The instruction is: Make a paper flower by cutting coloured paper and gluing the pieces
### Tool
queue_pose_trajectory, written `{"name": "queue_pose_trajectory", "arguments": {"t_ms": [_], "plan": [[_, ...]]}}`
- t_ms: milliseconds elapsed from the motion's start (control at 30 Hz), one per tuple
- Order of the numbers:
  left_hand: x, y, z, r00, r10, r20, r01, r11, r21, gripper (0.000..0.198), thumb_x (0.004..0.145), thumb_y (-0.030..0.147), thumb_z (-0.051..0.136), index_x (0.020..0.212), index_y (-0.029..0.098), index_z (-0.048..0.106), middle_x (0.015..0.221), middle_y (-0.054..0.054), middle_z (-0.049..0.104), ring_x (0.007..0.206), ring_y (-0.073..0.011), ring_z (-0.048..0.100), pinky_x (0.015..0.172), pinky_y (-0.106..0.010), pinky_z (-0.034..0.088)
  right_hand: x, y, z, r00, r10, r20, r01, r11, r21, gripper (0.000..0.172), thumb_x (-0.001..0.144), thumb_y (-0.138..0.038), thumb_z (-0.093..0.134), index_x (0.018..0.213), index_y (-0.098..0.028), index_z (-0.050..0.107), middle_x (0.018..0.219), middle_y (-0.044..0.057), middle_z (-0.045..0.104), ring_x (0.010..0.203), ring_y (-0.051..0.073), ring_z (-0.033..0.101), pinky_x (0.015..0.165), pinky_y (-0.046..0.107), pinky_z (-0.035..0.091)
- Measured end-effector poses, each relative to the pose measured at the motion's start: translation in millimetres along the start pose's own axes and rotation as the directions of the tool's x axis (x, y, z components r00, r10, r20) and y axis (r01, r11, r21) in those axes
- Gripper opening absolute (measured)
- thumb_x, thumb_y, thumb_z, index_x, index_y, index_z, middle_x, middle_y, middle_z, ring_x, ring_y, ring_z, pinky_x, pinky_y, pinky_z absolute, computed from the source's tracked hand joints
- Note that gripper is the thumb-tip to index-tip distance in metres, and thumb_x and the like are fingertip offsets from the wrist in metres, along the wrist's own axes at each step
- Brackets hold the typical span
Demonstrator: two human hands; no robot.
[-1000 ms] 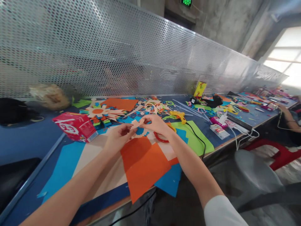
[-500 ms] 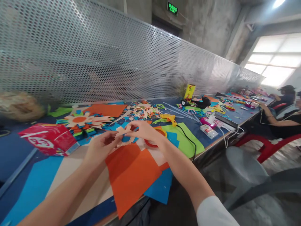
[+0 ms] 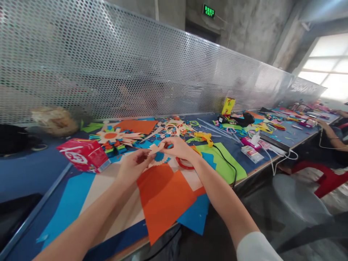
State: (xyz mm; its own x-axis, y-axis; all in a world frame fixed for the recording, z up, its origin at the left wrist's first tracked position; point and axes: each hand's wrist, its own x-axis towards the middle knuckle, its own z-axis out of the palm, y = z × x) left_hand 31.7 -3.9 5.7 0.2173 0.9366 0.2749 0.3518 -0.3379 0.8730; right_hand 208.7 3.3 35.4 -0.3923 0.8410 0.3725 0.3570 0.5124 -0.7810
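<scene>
Between my two hands is a cream craft-sheet ring (image 3: 160, 161) with a toothed edge; a small cream tab (image 3: 154, 147) stands up at its top. My left hand (image 3: 133, 165) pinches the ring's left side, fingers closed. My right hand (image 3: 176, 148) is closed at the tab and upper rim, thumb and fingertips together. Under them lie orange sheets (image 3: 165, 203), a large cream sheet (image 3: 114, 206) and blue sheets (image 3: 72, 203). Red-handled scissors (image 3: 185, 165), partly hidden by my right wrist, rest beside the ring.
A red box (image 3: 81, 155) stands left, near a cream-and-orange paper flower (image 3: 111, 136). Cut scraps (image 3: 175, 127) lie behind my hands. A yellow glue gun (image 3: 203, 137) trails a black cord over a green sheet (image 3: 225, 163). A perforated metal screen (image 3: 163, 72) borders the table; another person's arm (image 3: 331, 136) is at right.
My view has turned a little left, so the table's things sit farther right. Both hands keep their pinch on the cream ring, and the tab between them now shows more plainly.
</scene>
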Motion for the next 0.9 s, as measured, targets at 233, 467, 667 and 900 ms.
{"name": "queue_pose_trajectory", "arguments": {"t_ms": [233,467,667,900], "plan": [[-0.5,-0.9,-1.3,0.999,0.009,-0.042,-0.009,1.000,-0.001,0.037,0.065,0.053,0.057,0.073,0.018,0.057,0.060,0.001,0.058,0.050,-0.0112,0.051,0.050,-0.022,0.041,3.1,8.1,-3.7,1.000,-0.007,0.003,0.007,1.000,0.013,0.005,0.075,-0.016,0.056,0.077,-0.014,0.061,0.077,0.001,0.062,0.071,0.010,0.057,0.072,0.022,0.044],[0.8,-0.5,-2.2,0.999,-0.019,-0.034,0.018,0.999,-0.030,0.037,0.064,0.054,0.058,0.069,0.017,0.056,0.061,-0.001,0.058,0.052,-0.0114,0.050,0.051,-0.022,0.041,2.6,7.8,-5.6,0.997,0.079,-0.024,-0.078,0.995,0.062,0.007,0.073,-0.018,0.060,0.079,-0.015,0.059,0.076,0.001,0.061,0.072,0.010,0.057,0.072,0.023,0.045],[0.4,-1.2,-2.9,1.000,-0.001,-0.020,0.001,1.000,-0.013,0.042,0.065,0.058,0.056,0.069,0.016,0.057,0.063,-0.002,0.058,0.052,-0.0116,0.049,0.053,-0.023,0.041,3.5,6.7,-3.7,1.000,0.030,0.005,-0.030,0.997,0.071,0.005,0.072,-0.018,0.061,0.073,-0.015,0.057,0.073,-0.001,0.058,0.068,0.009,0.054,0.069,0.022,0.044],[-2.0,8.4,-2.4,0.998,-0.058,-0.030,0.058,0.998,0.007,0.054,0.056,0.070,0.055,0.067,0.017,0.056,0.063,-0.002,0.060,0.053,-0.0129,0.050,0.054,-0.025,0.043,4.2,4.8,-4.4,0.997,0.072,-0.020,-0.069,0.989,0.132,0.005,0.073,-0.014,0.061,0.072,-0.015,0.056,0.071,-0.002,0.057,0.066,0.008,0.054,0.067,0.020,0.044]]}}
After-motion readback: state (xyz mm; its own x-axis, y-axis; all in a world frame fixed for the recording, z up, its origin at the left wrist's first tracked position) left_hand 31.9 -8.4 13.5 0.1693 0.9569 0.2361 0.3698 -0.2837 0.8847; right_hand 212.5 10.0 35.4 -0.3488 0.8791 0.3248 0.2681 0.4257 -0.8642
